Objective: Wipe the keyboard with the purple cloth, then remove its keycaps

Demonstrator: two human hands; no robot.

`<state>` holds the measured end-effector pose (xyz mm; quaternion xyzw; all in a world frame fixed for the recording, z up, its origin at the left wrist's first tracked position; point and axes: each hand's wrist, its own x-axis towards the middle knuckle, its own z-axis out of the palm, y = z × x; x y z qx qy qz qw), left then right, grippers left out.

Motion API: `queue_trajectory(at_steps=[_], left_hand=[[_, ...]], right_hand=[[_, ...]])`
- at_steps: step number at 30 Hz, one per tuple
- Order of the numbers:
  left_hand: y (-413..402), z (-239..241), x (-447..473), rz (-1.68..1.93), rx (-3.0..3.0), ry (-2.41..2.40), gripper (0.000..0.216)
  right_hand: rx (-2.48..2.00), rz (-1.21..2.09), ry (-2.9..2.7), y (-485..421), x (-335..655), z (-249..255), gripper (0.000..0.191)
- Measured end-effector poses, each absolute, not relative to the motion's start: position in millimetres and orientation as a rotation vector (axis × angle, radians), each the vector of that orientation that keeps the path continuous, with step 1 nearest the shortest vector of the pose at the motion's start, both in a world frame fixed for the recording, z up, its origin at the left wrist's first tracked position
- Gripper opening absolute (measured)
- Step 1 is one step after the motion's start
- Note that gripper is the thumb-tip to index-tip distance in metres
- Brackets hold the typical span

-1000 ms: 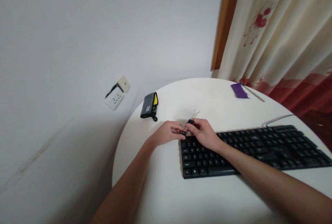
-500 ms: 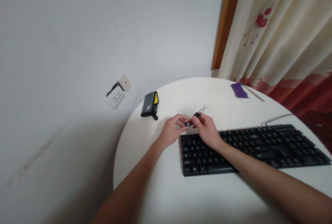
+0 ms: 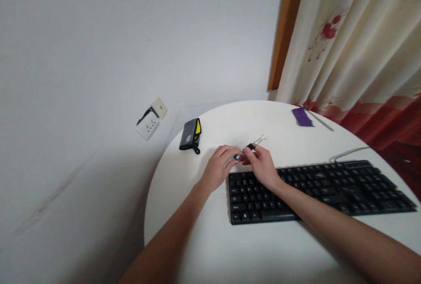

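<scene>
Between the thumb and fingers of my left hand (image 3: 219, 168) is a small black keycap (image 3: 237, 157) with a pale spot on it. My right hand (image 3: 264, 166) grips the black handle of a wire keycap puller (image 3: 251, 146), whose two thin bent wires point away from me. The fingertips of both hands are close together, and some right fingers reach toward the keycap; whether they touch it I cannot tell. Under my right hand and forearm lies a black keyboard (image 3: 279, 216), its upper left keys partly covered.
A folded grey pouch with yellow lining (image 3: 190, 135) lies on the white round table (image 3: 204, 249) at the left. Toward the far right are a purple cloth (image 3: 302, 117) and a thin light stick (image 3: 321, 120). The keyboard cable (image 3: 350, 151) curves behind the keyboard. Wall and curtain border the table.
The left fingers have curled further over the keycap, which has turned slightly. The puller has tilted a little to the right. The whole view has shifted slightly.
</scene>
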<state>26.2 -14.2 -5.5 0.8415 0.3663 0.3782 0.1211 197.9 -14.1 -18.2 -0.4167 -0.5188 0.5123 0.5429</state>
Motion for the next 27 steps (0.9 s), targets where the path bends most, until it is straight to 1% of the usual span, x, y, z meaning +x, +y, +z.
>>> queue_trajectory(at_steps=[7, 11, 14, 17, 19, 22, 27], left_hand=[[-15.7, -2.0, 25.2, 0.996, 2.592, 1.068, 0.023], [-19.5, -0.6, 28.8, 1.051, 2.544, 1.047, 0.018], [-21.8, 1.6, 30.7, 1.162, 2.482, 1.037, 0.016], [-14.3, 2.0, 25.4, 1.366, 2.33, 1.251, 0.015], [-0.1, -1.1, 17.5, 1.411, 2.198, 1.452, 0.016], [31.6, -10.5, 3.2, 1.25, 2.096, 1.751, 0.017], [77.5, -26.5, -16.5, 1.101, 2.08, 1.848, 0.016]], right_hand=[[-0.962, 1.079, -1.341, -13.0, 201.4, -14.5, 0.032], [-0.951, 1.085, -1.34, -13.8, 201.8, -12.3, 0.032], [-0.966, 1.112, -1.313, -13.6, 201.3, -11.8, 0.033], [-0.975, 1.168, -1.253, -12.5, 200.2, -12.7, 0.033], [-0.968, 1.179, -1.235, -11.9, 199.5, -13.6, 0.033], [-0.95, 1.16, -1.246, -12.0, 199.1, -14.7, 0.034], [-0.959, 1.147, -1.26, -13.2, 199.5, -15.8, 0.033]])
